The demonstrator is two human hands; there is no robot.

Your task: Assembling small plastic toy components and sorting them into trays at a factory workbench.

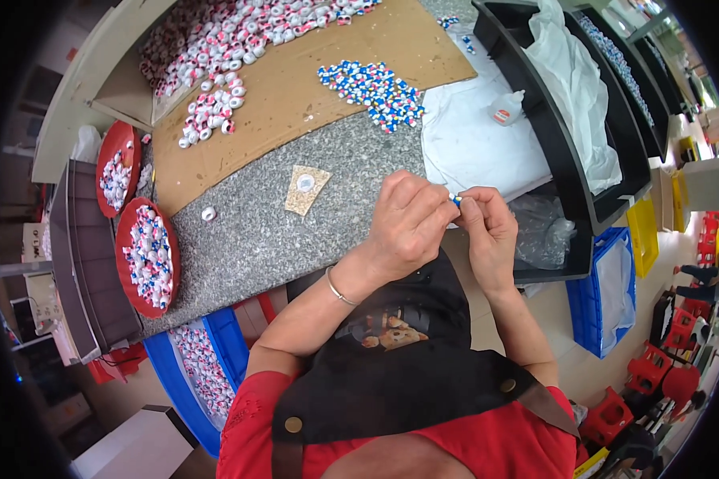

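My left hand (407, 223) and my right hand (491, 235) meet above the near edge of the grey speckled counter (248, 231). Between their fingertips is a small blue, white and yellow piece (455, 199); its exact shape is mostly covered by the fingers. The left fingers are curled closed, and the right thumb and forefinger pinch the piece from the other side. Beyond the hands lies a loose heap of similar small blue and white pieces (375, 92), partly on a brown cardboard sheet (287, 104).
White and pink round pieces (216, 40) pile up at the back left. Two red dishes (174, 279) of mixed pieces stand at the left edge. A small white bottle (506, 108) rests on white sheeting, beside black trays (559, 152). One white piece (208, 213) sits alone on the counter.
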